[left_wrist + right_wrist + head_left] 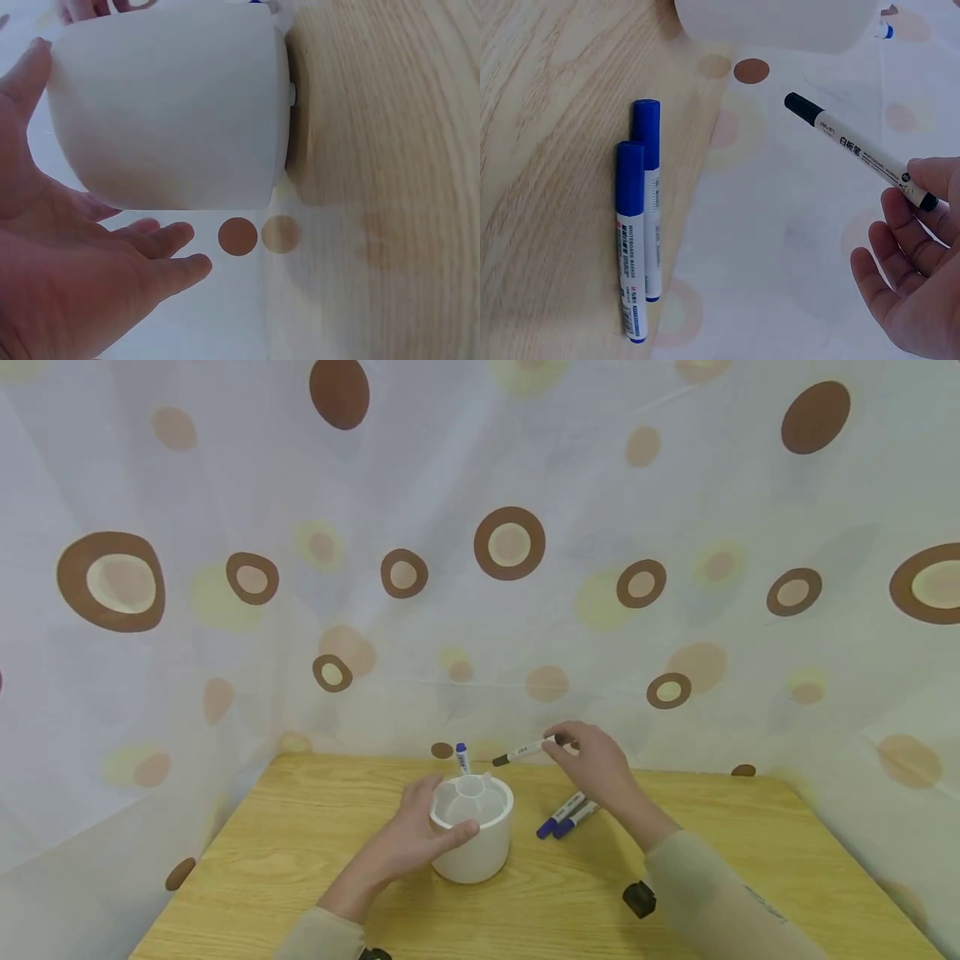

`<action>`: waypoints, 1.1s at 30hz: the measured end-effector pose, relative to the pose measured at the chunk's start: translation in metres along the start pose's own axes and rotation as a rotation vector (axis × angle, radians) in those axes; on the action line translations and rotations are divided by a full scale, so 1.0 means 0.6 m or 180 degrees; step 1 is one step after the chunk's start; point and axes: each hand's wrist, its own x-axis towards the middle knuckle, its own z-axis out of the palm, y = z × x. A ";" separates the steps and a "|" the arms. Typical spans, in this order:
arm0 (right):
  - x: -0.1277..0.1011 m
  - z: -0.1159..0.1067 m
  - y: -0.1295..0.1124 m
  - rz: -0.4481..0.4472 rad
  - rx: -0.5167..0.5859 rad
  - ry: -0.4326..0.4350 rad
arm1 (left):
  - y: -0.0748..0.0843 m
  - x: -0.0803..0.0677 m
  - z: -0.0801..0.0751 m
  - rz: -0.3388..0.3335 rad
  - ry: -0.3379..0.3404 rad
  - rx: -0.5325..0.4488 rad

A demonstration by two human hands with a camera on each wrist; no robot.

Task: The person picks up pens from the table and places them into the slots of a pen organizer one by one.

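A white round pen holder with inner compartments stands on the table. My left hand holds it at the left, thumb over the front rim; in the left wrist view other fingers extend past its side. A blue-capped marker stands upright in the holder's back part. My right hand pinches a black-capped whiteboard marker by its rear end. That marker is tilted, its cap towards the holder, above the table. Below the right hand lie two blue-capped whiteboard markers, side by side.
The wooden table ends at the back against a white sheet with brown and yellow dots. A black wrist device shows beside the right sleeve.
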 end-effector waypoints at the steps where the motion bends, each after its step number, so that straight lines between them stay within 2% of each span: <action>1: -0.002 -0.004 -0.002 -0.0009 0.0022 0.0004 | -0.001 0.001 0.001 0.0011 -0.0012 -0.0041; 10: -0.014 -0.035 -0.013 -0.0050 0.0052 0.0119 | -0.006 0.001 0.009 -0.0064 -0.0120 -0.0387; 19: -0.019 -0.061 -0.038 -0.0099 0.0172 0.0131 | -0.009 0.006 0.011 -0.0059 -0.0175 -0.0411; 33: -0.018 -0.066 -0.073 -0.0237 0.0207 -0.0004 | -0.011 0.011 0.009 -0.0015 -0.0169 -0.0399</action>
